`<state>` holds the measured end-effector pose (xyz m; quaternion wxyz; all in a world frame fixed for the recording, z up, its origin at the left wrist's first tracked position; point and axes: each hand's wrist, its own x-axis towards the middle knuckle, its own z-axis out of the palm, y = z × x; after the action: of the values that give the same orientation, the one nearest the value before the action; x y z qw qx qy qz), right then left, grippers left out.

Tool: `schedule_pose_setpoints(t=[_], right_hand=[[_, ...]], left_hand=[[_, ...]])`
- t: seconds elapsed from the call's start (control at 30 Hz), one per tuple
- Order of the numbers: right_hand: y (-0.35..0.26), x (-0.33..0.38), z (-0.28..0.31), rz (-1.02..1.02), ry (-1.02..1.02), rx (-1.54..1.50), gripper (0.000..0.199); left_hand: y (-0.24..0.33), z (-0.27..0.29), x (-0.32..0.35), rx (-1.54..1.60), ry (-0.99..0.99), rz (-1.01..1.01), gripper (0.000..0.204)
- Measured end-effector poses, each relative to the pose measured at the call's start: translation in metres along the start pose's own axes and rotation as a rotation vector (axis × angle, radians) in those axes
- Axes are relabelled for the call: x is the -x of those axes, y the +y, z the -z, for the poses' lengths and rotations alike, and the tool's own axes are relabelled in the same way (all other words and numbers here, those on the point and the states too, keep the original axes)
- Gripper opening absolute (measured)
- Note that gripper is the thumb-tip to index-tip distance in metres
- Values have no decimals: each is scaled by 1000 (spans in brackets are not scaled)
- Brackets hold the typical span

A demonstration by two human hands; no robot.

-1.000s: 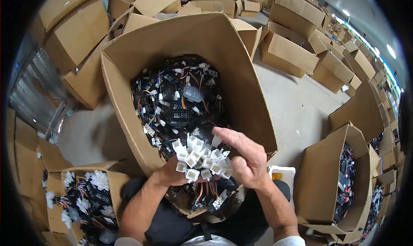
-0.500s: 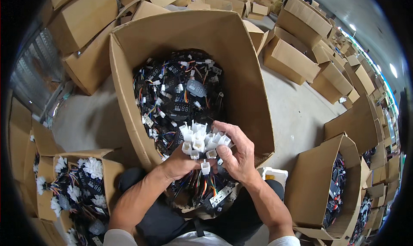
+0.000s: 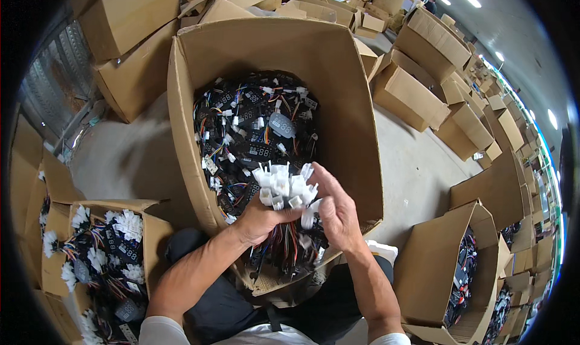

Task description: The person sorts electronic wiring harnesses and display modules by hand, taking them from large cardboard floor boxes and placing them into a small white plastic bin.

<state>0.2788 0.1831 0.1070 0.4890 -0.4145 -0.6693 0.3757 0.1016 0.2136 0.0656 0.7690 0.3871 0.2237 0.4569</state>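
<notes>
My left hand (image 3: pixel 257 219) grips a bundle of wired parts by their coloured wires, with a cluster of white plastic connectors (image 3: pixel 284 185) fanned out on top. My right hand (image 3: pixel 336 211) rests against the right side of that cluster, fingers touching the connectors. Both hands hover over the near edge of a big open cardboard box (image 3: pixel 326 61) filled with black display boards, coloured wires and white plugs (image 3: pixel 254 134). The boards hanging under my left hand are partly hidden by my hands.
A smaller open box (image 3: pixel 154 224) at my lower left holds bundled boards with white connectors. Another open box (image 3: pixel 435 254) of black parts stands at the lower right. Many closed and open cartons (image 3: pixel 417 91) cover the concrete floor (image 3: pixel 411 158) behind and to the right.
The bundle has been gathered tighter and lifted slightly. My right hand has moved in from the right onto the connector cluster. The view has shifted a little.
</notes>
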Motion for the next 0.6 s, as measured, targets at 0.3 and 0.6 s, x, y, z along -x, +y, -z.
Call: schedule_pose_setpoints(t=[0.3,0.6], right_hand=[[-15,-4,22,102,221,490,17],[21,14,49,-358,-193,713,41]], left_hand=[[1,10,-13,71,247,15,13],[13,19,-13,138,211,-75,18]])
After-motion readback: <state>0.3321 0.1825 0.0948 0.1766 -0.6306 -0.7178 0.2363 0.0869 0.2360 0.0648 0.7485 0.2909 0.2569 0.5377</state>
